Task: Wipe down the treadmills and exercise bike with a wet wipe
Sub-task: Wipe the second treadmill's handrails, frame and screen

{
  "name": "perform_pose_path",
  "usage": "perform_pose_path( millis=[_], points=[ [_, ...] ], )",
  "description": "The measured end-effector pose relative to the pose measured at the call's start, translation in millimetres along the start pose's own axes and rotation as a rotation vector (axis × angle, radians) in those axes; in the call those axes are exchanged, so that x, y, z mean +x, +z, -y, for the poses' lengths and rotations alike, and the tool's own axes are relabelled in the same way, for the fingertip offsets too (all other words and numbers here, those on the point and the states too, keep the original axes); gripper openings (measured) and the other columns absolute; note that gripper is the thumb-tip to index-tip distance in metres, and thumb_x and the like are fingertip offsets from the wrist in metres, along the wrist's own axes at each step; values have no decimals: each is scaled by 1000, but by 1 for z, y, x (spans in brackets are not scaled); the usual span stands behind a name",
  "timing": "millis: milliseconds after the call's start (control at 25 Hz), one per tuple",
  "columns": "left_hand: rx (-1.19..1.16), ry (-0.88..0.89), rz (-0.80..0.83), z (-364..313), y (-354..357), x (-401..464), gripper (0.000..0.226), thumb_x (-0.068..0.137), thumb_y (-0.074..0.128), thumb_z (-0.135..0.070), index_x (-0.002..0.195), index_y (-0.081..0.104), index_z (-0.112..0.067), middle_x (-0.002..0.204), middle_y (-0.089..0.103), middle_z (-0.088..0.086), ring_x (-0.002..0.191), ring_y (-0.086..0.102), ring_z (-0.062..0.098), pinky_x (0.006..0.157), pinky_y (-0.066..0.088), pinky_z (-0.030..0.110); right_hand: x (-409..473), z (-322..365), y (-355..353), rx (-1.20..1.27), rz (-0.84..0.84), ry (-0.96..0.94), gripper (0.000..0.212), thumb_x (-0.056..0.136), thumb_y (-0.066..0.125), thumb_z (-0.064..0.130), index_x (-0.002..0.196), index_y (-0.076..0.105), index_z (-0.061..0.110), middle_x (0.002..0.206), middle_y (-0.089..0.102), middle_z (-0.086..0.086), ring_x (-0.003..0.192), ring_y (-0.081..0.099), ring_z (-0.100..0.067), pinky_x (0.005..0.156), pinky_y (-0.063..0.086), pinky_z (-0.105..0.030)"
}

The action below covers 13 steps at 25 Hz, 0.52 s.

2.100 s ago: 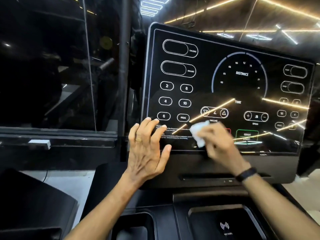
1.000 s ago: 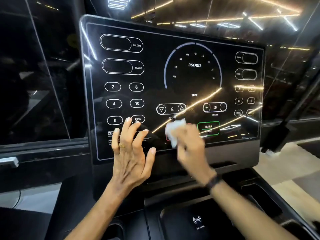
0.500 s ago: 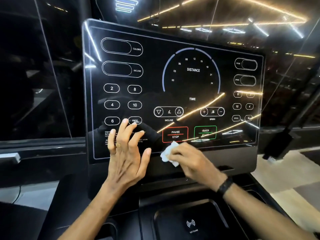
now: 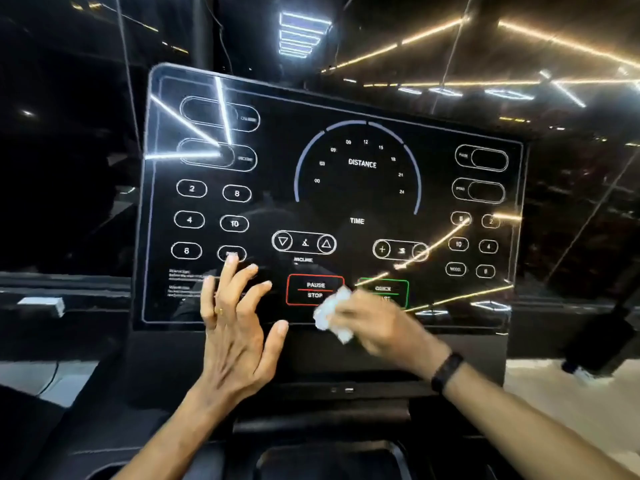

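Since half a second ago my right hand has carried the wet wipe up and right from the bottom edge, onto the glass between the PAUSE/STOP button and the green QUICK START button. The treadmill console fills the view, black and glossy, streaked with reflected ceiling lights. Near me a dark recessed tray sits below it; I cannot tell what it holds. My left hand lies spread flat on the lower left glass, a ring on one finger. My right hand's fingers pinch the crumpled wipe.
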<state>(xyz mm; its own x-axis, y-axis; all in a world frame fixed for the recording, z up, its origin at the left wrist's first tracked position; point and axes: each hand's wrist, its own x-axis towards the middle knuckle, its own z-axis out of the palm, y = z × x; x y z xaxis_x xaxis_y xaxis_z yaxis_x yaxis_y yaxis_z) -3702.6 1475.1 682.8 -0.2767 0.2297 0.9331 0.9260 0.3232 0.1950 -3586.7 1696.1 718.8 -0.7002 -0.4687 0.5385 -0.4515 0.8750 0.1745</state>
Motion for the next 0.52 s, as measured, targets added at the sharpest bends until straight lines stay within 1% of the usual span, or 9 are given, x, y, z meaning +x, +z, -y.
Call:
perform_pose_path(
  millis=[120, 160, 200, 280, 320, 360, 400, 440, 520],
  points=[
    [-3, 0, 1, -34, 30, 7, 47, 102, 33, -43, 128, 42, -4, 142, 40, 19, 150, 23, 37, 122, 6, 52, 24, -54, -55, -60, -385, 290, 28, 89, 57, -15, 102, 73, 4, 99, 66, -11, 91, 55, -24, 84, 49, -39],
    [1, -13, 2, -43, 40, 7, 47, 102, 32, -43, 128, 42, -5, 142, 39, 18, 150, 23, 36, 122, 6, 52, 25, -54, -57, -51, -460, 375, 28, 89, 57, -14, 103, 74, 3, 101, 66, -9, 94, 56, -22, 86, 50, -39],
    [8, -24, 0, -49, 49, 5, 48, 102, 31, -44, 129, 41, -5, 143, 38, 18, 150, 22, 35, 122, 6, 51, 18, -44, -46, -21, -444, 385, 30, 90, 54, -12, 106, 74, 3, 105, 67, -8, 97, 57, -22, 90, 50, -38],
    [50, -18, -16, -62, 61, 0, 52, 102, 30, -45, 132, 40, -4, 145, 37, 19, 150, 22, 34, 122, 6, 50, -17, -9, -16, 31, -198, 110, 28, 94, 49, -9, 104, 73, 2, 108, 67, -9, 97, 59, -24, 94, 51, -37],
    [96, -4, -31, -61, 63, -1, 53, 102, 30, -45, 133, 40, -3, 145, 38, 19, 149, 23, 36, 122, 5, 49, -29, -1, -12, 36, -76, -14, 25, 94, 50, -9, 100, 72, 0, 105, 68, -11, 96, 60, -25, 92, 52, -40],
    [151, -5, -46, -60, 64, -2, 54, 102, 30, -45, 134, 40, -3, 144, 38, 20, 148, 24, 37, 122, 5, 48, -35, -9, -17, 68, -14, -90, 23, 94, 51, -11, 98, 71, -1, 104, 68, -13, 96, 60, -26, 92, 52, -40],
    [177, -22, -67, -62, 65, -4, 54, 101, 31, -45, 134, 40, -3, 143, 38, 20, 147, 26, 39, 122, 4, 46, -33, -28, -26, 60, -19, -115, 26, 92, 50, -13, 99, 72, -1, 104, 69, -13, 98, 60, -25, 95, 50, -38],
    [177, -21, -89, -60, 62, -1, 54, 101, 32, -45, 133, 41, -3, 142, 38, 20, 145, 27, 40, 122, 5, 45, -19, -44, -41, 23, -101, -51, 29, 90, 49, -14, 103, 72, 0, 104, 69, -13, 99, 59, -24, 98, 49, -35],
    [218, -51, -102, -61, 62, -2, 50, 98, 35, -43, 130, 42, -5, 139, 38, 19, 140, 33, 39, 116, 10, 41, 7, -71, -66, 3, -349, 183, 30, 89, 56, -15, 105, 73, 3, 100, 69, -10, 94, 59, -27, 88, 50, -39]
  ],
)
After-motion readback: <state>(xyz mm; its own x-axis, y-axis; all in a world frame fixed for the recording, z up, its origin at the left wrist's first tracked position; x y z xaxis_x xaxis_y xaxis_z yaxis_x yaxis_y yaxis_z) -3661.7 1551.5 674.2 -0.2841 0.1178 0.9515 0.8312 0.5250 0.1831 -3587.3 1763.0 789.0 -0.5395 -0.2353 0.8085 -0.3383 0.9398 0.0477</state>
